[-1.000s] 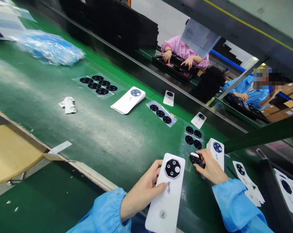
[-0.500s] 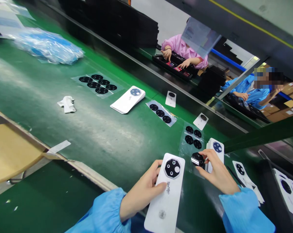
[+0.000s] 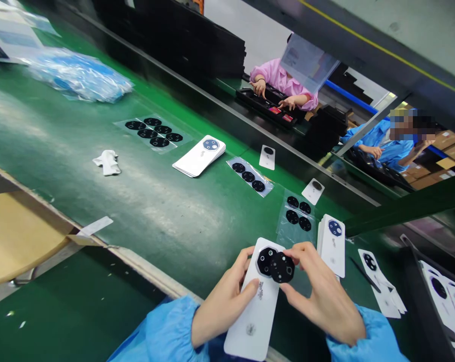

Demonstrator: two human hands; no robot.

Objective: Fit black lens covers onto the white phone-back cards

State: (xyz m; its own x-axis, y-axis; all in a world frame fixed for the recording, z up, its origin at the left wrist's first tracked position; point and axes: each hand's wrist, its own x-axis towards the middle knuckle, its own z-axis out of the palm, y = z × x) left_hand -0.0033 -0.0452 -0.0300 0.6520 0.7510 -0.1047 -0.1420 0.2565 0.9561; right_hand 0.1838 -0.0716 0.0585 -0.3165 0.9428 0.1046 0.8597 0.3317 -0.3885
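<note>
My left hand (image 3: 227, 296) is closed around a white phone back panel (image 3: 248, 327), thumb on its face beside the dark printed mark. A black camera plate (image 3: 265, 259) with ringed holes sits at the panel's top. Between thumb and fingertips, my right hand (image 3: 320, 294) pinches a loose black camera disc (image 3: 282, 267) by its right edge. That disc partly overlaps the plate in view; whether they touch I cannot tell. Just beyond, a clear sheet (image 3: 284, 232) carries several similar black discs. A stack of white phone panels (image 3: 333, 251) lies right of it.
Farther left are another panel stack (image 3: 197, 158), disc sheets (image 3: 159, 133), crumpled white paper (image 3: 108, 162) and a plastic-wrapped blue bundle (image 3: 80, 75). Dark tweezers (image 3: 363, 274) and a black tray (image 3: 420, 296) lie right. Across the bench, a person in pink sleeves (image 3: 269, 73) handles items.
My right hand has moved left and nearer from the clear sheet, bringing the black disc over the panel's camera plate. My left hand holds the panel in nearly the same place.
</note>
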